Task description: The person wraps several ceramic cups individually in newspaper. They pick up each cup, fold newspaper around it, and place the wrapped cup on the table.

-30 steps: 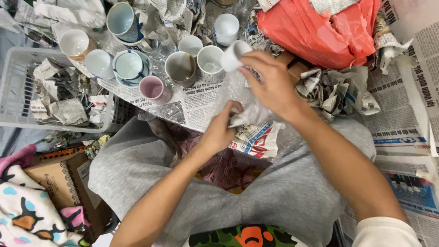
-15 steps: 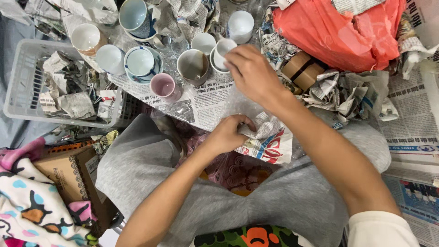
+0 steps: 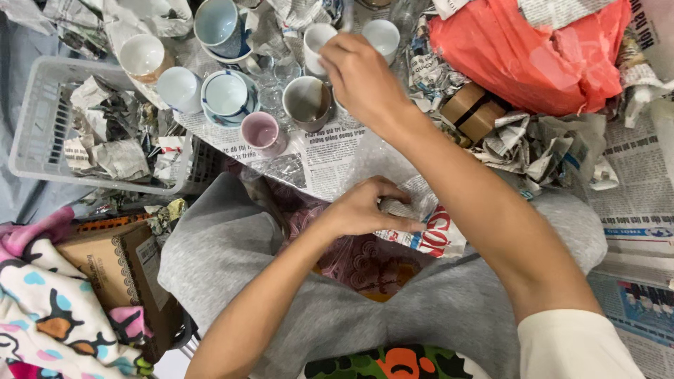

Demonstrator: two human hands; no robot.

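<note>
Newspaper wrapping [image 3: 421, 224], crumpled on the lap, is pinched in the clenched left hand [image 3: 361, 210]. A white cup [image 3: 317, 42], among crowded cups on the newspaper-covered surface [image 3: 323, 158], is covered by the right hand [image 3: 358, 77]; whether its grip is closed cannot be told. Neighbouring cups, notably the brown cup [image 3: 307, 102], could be knocked and chipped by that reaching arm.

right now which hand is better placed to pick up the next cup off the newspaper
Probably the right hand: it reaches out over the cluster of cups, beside the grey cup. The left hand is back at the lap, pressing crumpled newspaper.
</note>
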